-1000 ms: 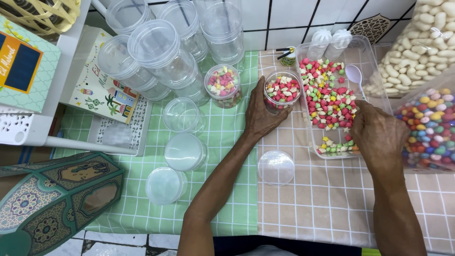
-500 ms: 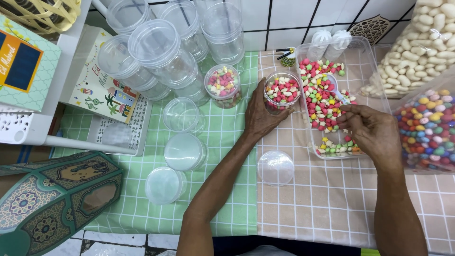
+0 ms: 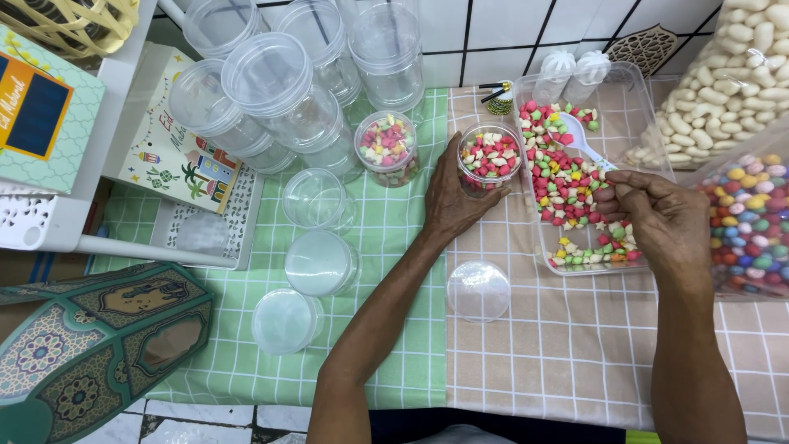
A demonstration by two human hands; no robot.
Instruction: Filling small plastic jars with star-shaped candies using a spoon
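— What did each hand hold at the table?

— The left hand (image 3: 454, 196) was wrapped around a small round clear plastic jar (image 3: 490, 158), filled nearly to the rim with red, green, yellow and white candy pieces, which stood upright on the beige checked tablecloth (image 3: 567, 345) just left of a clear rectangular plastic tray (image 3: 649, 123). The right hand (image 3: 662, 220) was closed on the handle of a white plastic spoon (image 3: 580, 140), its bowl resting among the loose multicoloured candies (image 3: 567, 185) inside that tray.

— And around them?

— A second filled small clear jar (image 3: 387, 148) stood on the green checked cloth (image 3: 394, 329) to the left, beside a stack of empty clear lidded containers (image 3: 275, 90). An open empty clear jar (image 3: 316, 200) and two round clear lids (image 3: 322, 263) lay below those, and another loose clear lid (image 3: 479, 290) sat on the beige cloth between the forearms. A bag of round coated coloured sweets (image 3: 752, 222) stood just right of the tray, touching the right hand's far side, with a bag of pale white sweets (image 3: 740, 78) behind it.
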